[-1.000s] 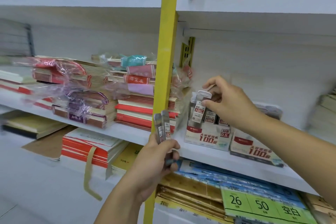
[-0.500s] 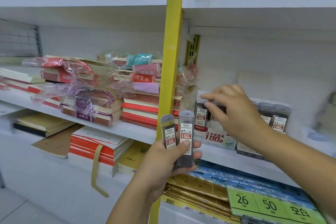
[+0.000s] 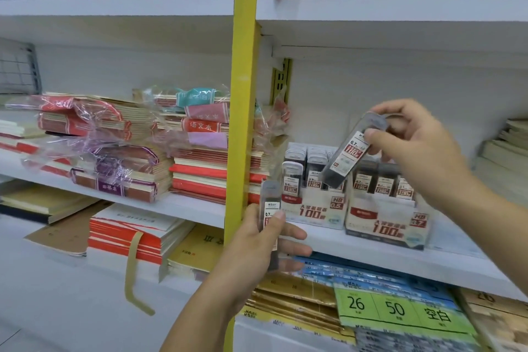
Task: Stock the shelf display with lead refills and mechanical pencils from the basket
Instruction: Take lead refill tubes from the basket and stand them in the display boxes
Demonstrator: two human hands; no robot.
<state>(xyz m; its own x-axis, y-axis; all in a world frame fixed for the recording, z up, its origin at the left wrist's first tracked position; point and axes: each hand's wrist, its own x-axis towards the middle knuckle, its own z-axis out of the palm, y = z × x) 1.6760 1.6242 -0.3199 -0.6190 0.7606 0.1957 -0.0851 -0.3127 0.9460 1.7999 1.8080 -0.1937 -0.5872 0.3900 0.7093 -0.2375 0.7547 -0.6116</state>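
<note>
Refill [image 3: 347, 157] tilts pinched in right hand [image 3: 414, 148]; left hand [image 3: 257, 246] grips second refill [image 3: 270, 203]

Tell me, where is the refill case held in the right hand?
Head view, right side: the right hand pinches the tilted refill case in the air above the display boxes, right of the yellow post.

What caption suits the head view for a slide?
Right hand holds a tilted refill case above display boxes; left hand grips a second refill case.
</note>
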